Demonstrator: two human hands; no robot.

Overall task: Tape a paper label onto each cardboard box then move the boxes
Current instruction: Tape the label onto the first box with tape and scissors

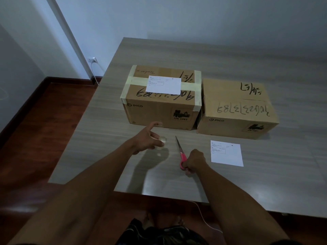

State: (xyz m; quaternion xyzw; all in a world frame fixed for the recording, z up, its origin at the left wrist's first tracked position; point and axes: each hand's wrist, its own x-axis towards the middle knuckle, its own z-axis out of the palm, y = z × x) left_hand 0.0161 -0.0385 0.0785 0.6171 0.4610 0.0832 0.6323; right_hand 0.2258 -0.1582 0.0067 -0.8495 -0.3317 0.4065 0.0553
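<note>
left hand [147, 138]: grip seems to hold tape roll [160, 142], blurred | right hand [192, 160]: grip closed on scissors [180, 152], blades pointing away toward boxes | label [167, 85] lies on left box [161, 98], straight ahead of left hand | spare label [226, 153] on surface [106, 135], right of right hand, before right box [237, 110]

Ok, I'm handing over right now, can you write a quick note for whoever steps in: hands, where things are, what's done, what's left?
Left hand: holds the tape roll above the table.
Right hand: grips the pink scissors, blades pointing toward the boxes.
Left box: a label lies on top; I can't tell whether it is taped.
Right box: no label on it. The second label lies on the table in front of it.
Left to do: tape the first label if loose, place and tape the second, then move both boxes.
</note>
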